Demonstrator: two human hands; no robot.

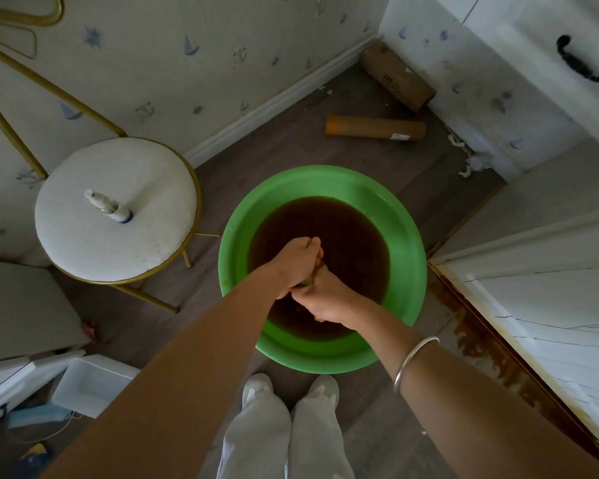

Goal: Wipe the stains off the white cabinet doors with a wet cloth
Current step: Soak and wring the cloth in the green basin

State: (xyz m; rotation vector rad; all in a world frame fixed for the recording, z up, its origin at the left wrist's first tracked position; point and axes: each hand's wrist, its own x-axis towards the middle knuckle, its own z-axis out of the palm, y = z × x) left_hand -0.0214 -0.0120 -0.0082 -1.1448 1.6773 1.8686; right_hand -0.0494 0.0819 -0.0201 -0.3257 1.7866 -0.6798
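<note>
A green basin [405, 236] of dark brown water stands on the floor in front of my feet. Over the water, my left hand [296, 262] and my right hand [320, 295] are pressed together, both closed around a wet cloth [308, 280]. Only a thin yellowish sliver of the cloth shows between my fingers. The white cabinet door [547, 305] lies at the right, with brown stains along its lower edge [478, 337]. Another white cabinet front with a black handle [581, 63] is at the top right.
A round white stool [94, 243] with gold legs stands left of the basin, a small spray bottle [109, 206] lying on its seat. Two cardboard tubes [374, 128] lie on the floor by the far wall. A white box [90, 385] and clutter sit at the lower left.
</note>
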